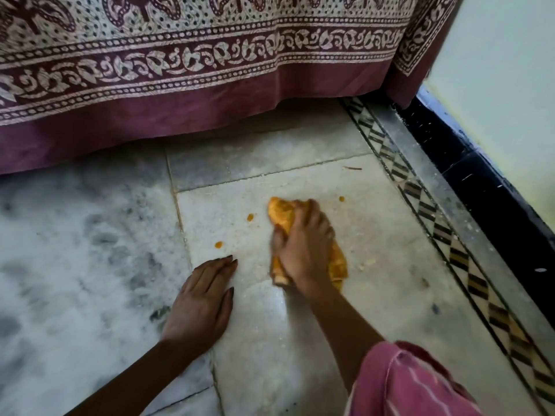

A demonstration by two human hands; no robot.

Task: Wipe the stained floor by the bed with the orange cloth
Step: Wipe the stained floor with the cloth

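My right hand [303, 247] grips a bunched orange cloth [280, 213] and presses it onto the pale marble floor [375, 235] in front of the bed. Cloth shows beyond my fingertips and under my palm. Small orange stains lie nearby: one [250, 217] just left of the cloth, another [219, 244] lower left, a third [341, 199] to the right. A pale smear [367, 264] sits right of the cloth. My left hand [204, 298] lies flat on the floor, fingers straight, to the left of the cloth.
The bed's maroon and cream printed cover [180, 70] hangs down to just above the floor at the top. A patterned tile border [432, 223] and a black skirting [480, 181] run along the wall on the right. A thin brown sliver [353, 168] lies near the border.
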